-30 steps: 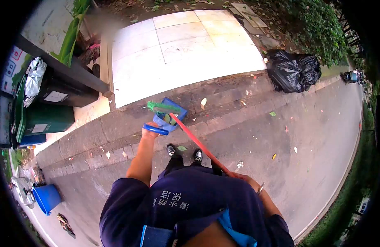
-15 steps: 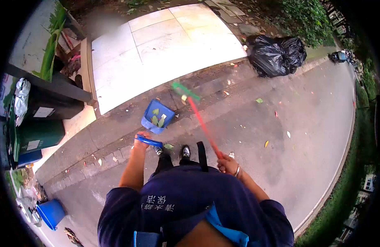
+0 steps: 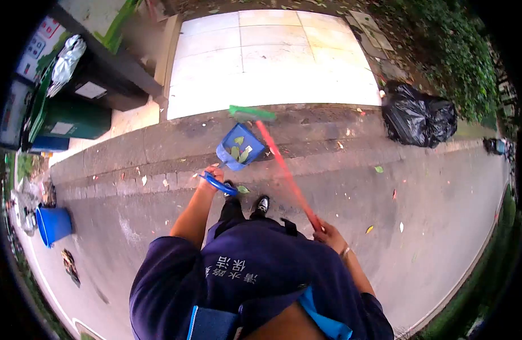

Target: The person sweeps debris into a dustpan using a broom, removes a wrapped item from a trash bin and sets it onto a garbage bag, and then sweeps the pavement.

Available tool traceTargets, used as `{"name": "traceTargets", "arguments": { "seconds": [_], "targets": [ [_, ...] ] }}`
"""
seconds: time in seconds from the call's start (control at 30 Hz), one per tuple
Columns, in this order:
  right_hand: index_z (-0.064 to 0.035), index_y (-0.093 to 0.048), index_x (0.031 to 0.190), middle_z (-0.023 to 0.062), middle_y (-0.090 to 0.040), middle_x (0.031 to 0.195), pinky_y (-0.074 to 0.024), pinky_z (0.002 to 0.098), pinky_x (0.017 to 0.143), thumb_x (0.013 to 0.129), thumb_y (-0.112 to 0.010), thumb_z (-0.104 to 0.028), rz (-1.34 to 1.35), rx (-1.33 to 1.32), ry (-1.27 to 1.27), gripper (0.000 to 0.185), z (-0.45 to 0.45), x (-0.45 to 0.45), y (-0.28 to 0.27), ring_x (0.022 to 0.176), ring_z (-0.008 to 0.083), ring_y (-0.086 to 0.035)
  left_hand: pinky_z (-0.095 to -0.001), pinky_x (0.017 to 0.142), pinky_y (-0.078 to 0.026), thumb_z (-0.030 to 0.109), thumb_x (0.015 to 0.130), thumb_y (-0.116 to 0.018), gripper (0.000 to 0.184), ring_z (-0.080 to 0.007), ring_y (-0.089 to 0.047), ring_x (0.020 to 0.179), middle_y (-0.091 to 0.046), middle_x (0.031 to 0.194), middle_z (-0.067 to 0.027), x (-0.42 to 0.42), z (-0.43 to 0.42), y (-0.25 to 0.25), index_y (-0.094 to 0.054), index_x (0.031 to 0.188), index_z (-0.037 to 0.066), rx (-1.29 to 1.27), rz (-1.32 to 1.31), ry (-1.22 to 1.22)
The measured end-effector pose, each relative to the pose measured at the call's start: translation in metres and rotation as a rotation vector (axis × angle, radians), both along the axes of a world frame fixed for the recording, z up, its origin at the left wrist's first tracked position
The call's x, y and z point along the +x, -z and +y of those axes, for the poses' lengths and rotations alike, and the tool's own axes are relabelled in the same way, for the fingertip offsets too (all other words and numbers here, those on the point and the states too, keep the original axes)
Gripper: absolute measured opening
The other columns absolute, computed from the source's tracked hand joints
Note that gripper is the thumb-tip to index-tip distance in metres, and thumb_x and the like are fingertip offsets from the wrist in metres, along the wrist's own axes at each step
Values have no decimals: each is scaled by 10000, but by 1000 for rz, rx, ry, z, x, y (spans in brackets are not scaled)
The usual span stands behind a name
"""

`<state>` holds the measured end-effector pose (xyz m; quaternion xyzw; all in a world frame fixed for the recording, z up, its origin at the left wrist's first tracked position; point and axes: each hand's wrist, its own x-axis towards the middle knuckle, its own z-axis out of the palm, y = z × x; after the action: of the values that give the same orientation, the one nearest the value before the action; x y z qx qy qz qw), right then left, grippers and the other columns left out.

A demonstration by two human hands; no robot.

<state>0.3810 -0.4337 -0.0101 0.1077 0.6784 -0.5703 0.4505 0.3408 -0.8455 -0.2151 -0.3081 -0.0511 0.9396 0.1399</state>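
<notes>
My left hand (image 3: 212,175) is wrapped round the blue handle of a dustpan (image 3: 226,156). Several green leaves (image 3: 242,154) lie in its pan, which rests by the kerb in front of my shoes. In my right hand (image 3: 329,235) is the red stick of a broom (image 3: 283,170), slanting up and to the left. The broom's green head (image 3: 252,113) is at the kerb's upper side, just beyond the pan, close to the pale tiles. A loose green leaf (image 3: 242,190) lies on the ground near my left shoe.
Black rubbish bags (image 3: 419,116) sit on the kerb at the right. Green and dark wheeled bins (image 3: 80,116) stand at the left, with a blue bucket (image 3: 54,225) below them. Pale tiles (image 3: 272,62) lie ahead. A yellow leaf (image 3: 369,229) and other scattered leaves dot the road.
The view has turned, so the surroundings sit differently. The broom head has moved from the pan's right side to beyond its far edge. Both hands keep their holds.
</notes>
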Motion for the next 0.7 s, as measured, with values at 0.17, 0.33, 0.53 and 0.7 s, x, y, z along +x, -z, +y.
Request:
{"name": "traceTargets", "arguments": {
  "seconds": [0.17,0.33,0.53,0.7],
  "targets": [
    [-132,-300,1159,-14,-391,546,-347,209,412,687,-446,-102,60,114,-90,494,-28,-43,48,450,79,-385,-225,365,-315,116,616,-440,119,-141,-381,420,-388,506,-37,23,-9,-1,-373,539,56,100,18,-62],
    [-115,-245,1182,-11,-401,549,-302,203,359,702,-437,-140,-70,-12,-244,517,-49,-28,75,407,85,-364,-236,381,-336,108,620,-412,115,-160,-392,427,-382,499,-60,3,-21,23,-363,530,55,-74,-98,-193],
    [-52,-326,1155,-14,-459,690,-337,176,492,730,-459,-75,-332,-97,223,447,-24,24,-29,573,62,-413,-235,392,-345,89,608,-426,107,-153,-387,428,-382,490,-45,9,-48,10,-375,520,54,36,-106,-162],
    [-35,-358,1120,-14,-449,658,-351,175,464,732,-452,-45,-186,-23,366,399,-17,76,7,526,64,-407,-223,370,-306,137,656,-438,112,-123,-374,443,-385,528,-19,74,-76,33,-394,596,53,196,43,69]
  ]
}}
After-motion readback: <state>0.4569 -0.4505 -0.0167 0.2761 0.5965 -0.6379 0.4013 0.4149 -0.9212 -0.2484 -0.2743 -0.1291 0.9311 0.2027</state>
